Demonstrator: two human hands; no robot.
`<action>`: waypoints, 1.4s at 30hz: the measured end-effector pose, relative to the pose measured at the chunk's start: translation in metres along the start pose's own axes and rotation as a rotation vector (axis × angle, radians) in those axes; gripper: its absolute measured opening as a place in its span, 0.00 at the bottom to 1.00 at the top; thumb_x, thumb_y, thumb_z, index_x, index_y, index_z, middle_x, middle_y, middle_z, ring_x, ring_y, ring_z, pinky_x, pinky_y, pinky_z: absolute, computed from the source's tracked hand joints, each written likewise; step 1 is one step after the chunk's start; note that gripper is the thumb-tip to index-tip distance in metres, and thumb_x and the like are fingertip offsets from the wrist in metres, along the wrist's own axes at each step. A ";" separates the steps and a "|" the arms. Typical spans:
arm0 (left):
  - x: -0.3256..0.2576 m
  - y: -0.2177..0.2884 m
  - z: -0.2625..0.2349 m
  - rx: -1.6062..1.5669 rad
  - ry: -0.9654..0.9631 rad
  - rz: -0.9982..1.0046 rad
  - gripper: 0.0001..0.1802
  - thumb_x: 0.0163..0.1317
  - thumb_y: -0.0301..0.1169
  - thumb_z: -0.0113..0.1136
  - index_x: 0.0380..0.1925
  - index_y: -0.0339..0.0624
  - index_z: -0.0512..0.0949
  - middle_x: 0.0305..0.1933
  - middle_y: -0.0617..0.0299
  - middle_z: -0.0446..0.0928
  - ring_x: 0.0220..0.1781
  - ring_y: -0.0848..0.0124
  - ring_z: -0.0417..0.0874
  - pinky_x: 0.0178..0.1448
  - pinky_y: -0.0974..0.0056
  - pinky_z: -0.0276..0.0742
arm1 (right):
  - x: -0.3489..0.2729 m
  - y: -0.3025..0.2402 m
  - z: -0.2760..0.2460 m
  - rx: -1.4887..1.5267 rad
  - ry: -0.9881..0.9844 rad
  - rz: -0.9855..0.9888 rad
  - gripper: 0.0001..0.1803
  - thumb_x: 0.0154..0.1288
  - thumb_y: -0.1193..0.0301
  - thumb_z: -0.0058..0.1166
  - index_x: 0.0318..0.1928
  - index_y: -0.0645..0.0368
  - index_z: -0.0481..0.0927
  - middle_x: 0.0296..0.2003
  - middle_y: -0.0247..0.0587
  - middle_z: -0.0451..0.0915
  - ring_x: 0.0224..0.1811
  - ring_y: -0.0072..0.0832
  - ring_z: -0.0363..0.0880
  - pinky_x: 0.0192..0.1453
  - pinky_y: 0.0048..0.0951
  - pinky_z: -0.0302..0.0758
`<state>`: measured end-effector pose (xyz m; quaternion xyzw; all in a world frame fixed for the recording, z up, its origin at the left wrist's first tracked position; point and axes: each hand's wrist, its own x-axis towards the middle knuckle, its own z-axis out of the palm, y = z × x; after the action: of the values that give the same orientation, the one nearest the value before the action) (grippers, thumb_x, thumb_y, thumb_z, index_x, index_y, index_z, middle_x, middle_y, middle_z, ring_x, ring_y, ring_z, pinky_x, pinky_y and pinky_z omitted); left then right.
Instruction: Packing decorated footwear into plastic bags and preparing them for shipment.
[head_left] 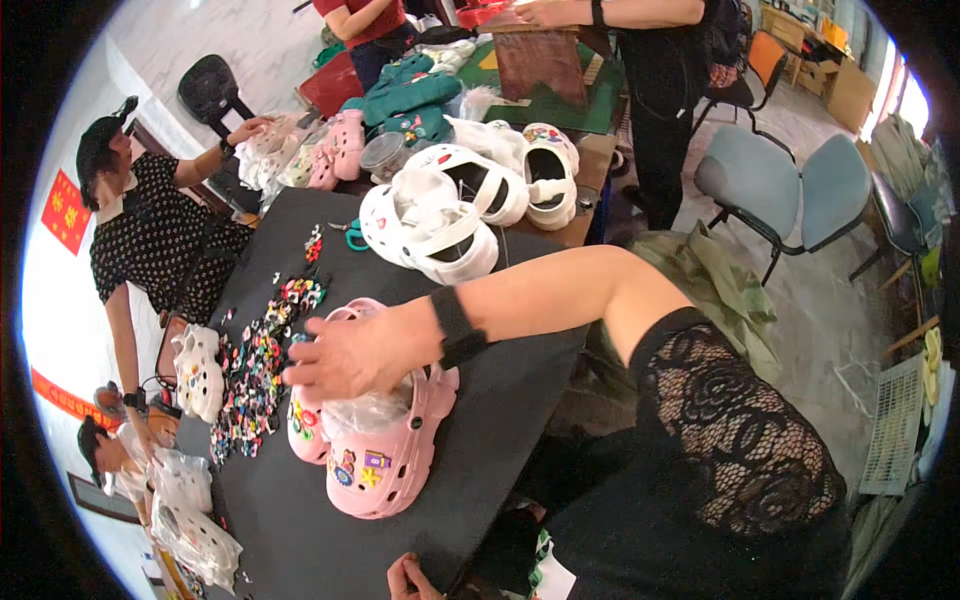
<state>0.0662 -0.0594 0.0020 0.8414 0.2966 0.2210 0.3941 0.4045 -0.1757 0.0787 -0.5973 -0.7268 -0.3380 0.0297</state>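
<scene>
Pointing toe-down — pink clog (pixel 385 470) lengthwise

One head-worn fisheye view looked steeply down and forward over the black worktop (pixel 300 520); it sat close above it; edges bent toward the rim.

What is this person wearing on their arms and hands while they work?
The hands are bare, no gloves. The right hand has a wide black band around the wrist, and that arm is uncovered up to a short black lace sleeve with a floral pattern at the shoulder. Only part of the left hand shows at the lower edge, with nothing visibly worn.
</scene>
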 end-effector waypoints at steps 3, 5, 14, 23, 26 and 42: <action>0.004 0.001 0.008 -0.024 0.039 0.068 0.08 0.64 0.25 0.56 0.36 0.29 0.79 0.33 0.56 0.81 0.35 0.70 0.78 0.45 0.66 0.75 | 0.024 -0.015 0.025 0.090 0.197 -0.137 0.24 0.45 0.63 0.60 0.45 0.52 0.70 0.44 0.40 0.68 0.51 0.35 0.66 0.49 0.41 0.63; 0.008 -0.007 0.012 0.060 0.052 0.095 0.08 0.64 0.25 0.56 0.36 0.29 0.79 0.33 0.55 0.81 0.35 0.69 0.78 0.44 0.65 0.75 | 0.031 -0.024 0.031 0.130 0.244 -0.153 0.19 0.48 0.66 0.57 0.43 0.52 0.70 0.43 0.38 0.69 0.50 0.32 0.67 0.50 0.39 0.63; 0.013 -0.028 0.014 0.158 0.060 0.252 0.07 0.59 0.19 0.55 0.37 0.30 0.78 0.33 0.57 0.76 0.33 0.72 0.75 0.38 0.69 0.71 | -0.001 -0.004 0.011 0.606 0.038 0.045 0.27 0.49 0.71 0.56 0.54 0.54 0.69 0.51 0.51 0.69 0.52 0.45 0.71 0.51 0.42 0.70; 0.011 -0.029 0.015 0.244 0.166 0.303 0.10 0.51 0.21 0.63 0.35 0.38 0.80 0.34 0.57 0.77 0.34 0.64 0.79 0.38 0.66 0.75 | 0.002 -0.029 0.014 0.790 -0.416 0.134 0.08 0.50 0.72 0.53 0.27 0.65 0.79 0.24 0.53 0.79 0.26 0.44 0.79 0.32 0.40 0.74; 0.009 -0.036 0.016 0.241 0.211 0.379 0.10 0.51 0.21 0.63 0.36 0.38 0.80 0.33 0.57 0.77 0.33 0.63 0.79 0.38 0.64 0.75 | 0.009 -0.009 -0.008 1.067 -0.367 0.093 0.09 0.53 0.70 0.55 0.28 0.64 0.79 0.23 0.49 0.79 0.27 0.40 0.79 0.32 0.36 0.74; 0.010 0.017 0.023 -0.511 -0.092 0.215 0.58 0.49 0.30 0.70 0.69 0.36 0.36 0.65 0.49 0.59 0.63 0.64 0.65 0.63 0.61 0.67 | 0.032 -0.083 0.011 1.044 -0.528 0.453 0.24 0.67 0.58 0.39 0.32 0.69 0.77 0.30 0.63 0.78 0.35 0.54 0.78 0.43 0.47 0.73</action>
<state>0.0931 -0.0742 0.0031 0.7506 0.1221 0.2909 0.5806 0.3258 -0.1474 0.0464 -0.7066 -0.6341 0.2353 0.2080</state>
